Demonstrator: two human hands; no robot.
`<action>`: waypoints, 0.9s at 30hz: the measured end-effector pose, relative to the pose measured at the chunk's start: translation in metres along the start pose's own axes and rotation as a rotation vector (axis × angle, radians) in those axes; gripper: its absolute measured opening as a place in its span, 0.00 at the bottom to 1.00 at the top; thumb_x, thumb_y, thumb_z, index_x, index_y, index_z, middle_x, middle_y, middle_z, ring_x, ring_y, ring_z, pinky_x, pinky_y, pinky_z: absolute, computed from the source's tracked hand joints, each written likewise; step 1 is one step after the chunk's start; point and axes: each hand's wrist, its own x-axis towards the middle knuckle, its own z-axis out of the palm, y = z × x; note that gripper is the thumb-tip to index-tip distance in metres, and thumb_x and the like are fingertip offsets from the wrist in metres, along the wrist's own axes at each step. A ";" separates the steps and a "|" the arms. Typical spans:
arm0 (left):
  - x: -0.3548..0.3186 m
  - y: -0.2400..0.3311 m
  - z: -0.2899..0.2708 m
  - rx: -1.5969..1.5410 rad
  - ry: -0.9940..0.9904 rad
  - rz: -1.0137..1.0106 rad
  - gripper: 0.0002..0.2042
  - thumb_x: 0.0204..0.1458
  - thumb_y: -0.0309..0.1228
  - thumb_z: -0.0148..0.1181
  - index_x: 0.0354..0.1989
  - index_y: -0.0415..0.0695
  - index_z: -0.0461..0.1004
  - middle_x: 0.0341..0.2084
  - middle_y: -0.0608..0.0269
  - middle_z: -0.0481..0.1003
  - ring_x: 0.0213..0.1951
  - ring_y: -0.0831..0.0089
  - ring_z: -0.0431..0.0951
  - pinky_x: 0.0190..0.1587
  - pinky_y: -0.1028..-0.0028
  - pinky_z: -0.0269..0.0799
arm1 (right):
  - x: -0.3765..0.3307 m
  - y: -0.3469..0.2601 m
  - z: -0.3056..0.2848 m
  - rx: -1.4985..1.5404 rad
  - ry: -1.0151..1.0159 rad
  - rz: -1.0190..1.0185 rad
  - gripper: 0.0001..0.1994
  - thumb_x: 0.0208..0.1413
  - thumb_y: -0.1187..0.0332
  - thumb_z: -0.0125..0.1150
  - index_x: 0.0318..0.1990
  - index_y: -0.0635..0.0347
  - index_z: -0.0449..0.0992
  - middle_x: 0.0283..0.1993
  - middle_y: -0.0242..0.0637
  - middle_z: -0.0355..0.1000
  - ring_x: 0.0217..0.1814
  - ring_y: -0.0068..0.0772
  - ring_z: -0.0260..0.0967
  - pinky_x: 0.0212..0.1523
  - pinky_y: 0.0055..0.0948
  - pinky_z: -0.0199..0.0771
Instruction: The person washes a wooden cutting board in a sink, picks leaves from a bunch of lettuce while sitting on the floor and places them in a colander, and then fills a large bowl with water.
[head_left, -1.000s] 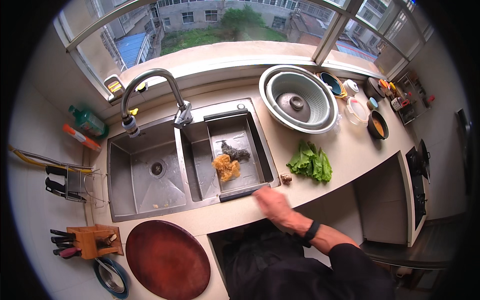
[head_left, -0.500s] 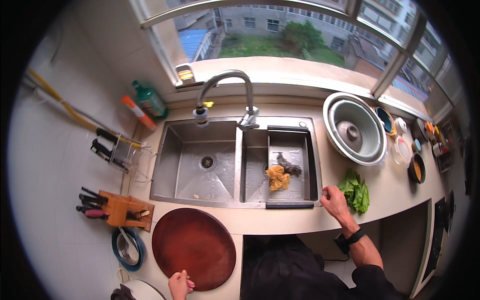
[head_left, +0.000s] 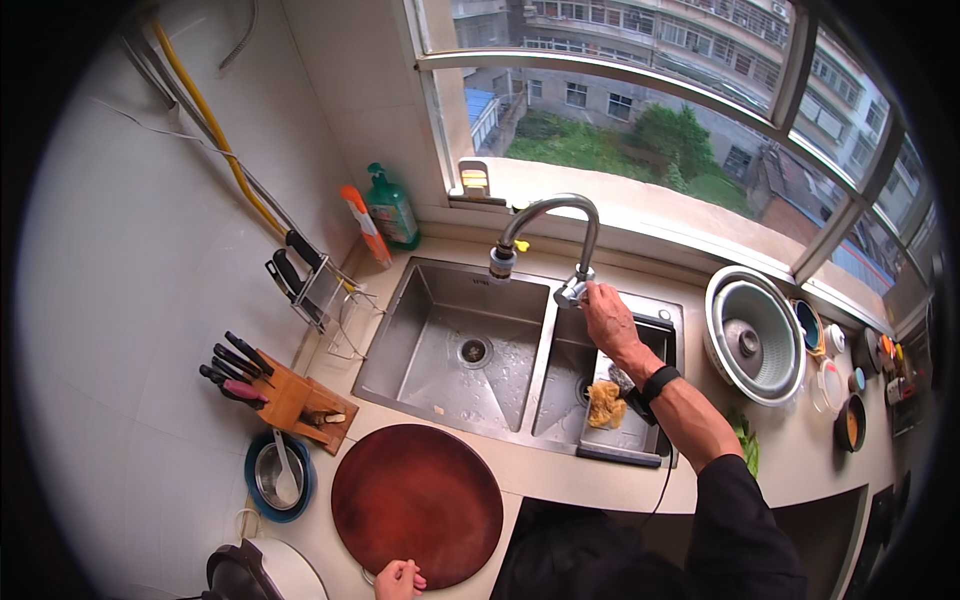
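Observation:
My right hand [head_left: 611, 322] reaches over the sink and its fingers are closed on the lever of the faucet [head_left: 574, 292]. No water stream shows under the spout. My left hand [head_left: 400, 580] hovers at the near edge of the round reddish-brown cutting board [head_left: 417, 505], fingers curled in with nothing visible in them. Below my right wrist, a yellow-brown crumpled cloth [head_left: 605, 404] lies in the right basin. Beside it a grey scrubber [head_left: 620, 379] is partly hidden by my forearm. The steel double sink [head_left: 430, 350] is wet in its left basin.
A wooden knife block [head_left: 300, 405] and a blue bowl [head_left: 262, 503] with a ladle stand left of the board. Stacked basins [head_left: 715, 335] sit right of the sink. Green leaves [head_left: 745, 440] are partly behind my arm. A green bottle [head_left: 393, 212] stands in the back corner.
My right hand has gone from beside the leafy greens up and left to the faucet lever. The view has shifted, while my left hand stays by the board's near edge.

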 end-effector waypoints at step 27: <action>-0.050 -0.036 0.021 -0.062 0.205 -0.098 0.13 0.68 0.38 0.54 0.37 0.41 0.77 0.23 0.65 0.78 0.22 0.77 0.77 0.25 0.76 0.74 | 0.075 -0.067 0.184 1.548 -0.422 0.718 0.07 0.67 0.67 0.57 0.49 0.52 0.72 0.26 0.24 0.62 0.19 0.16 0.54 0.18 0.21 0.51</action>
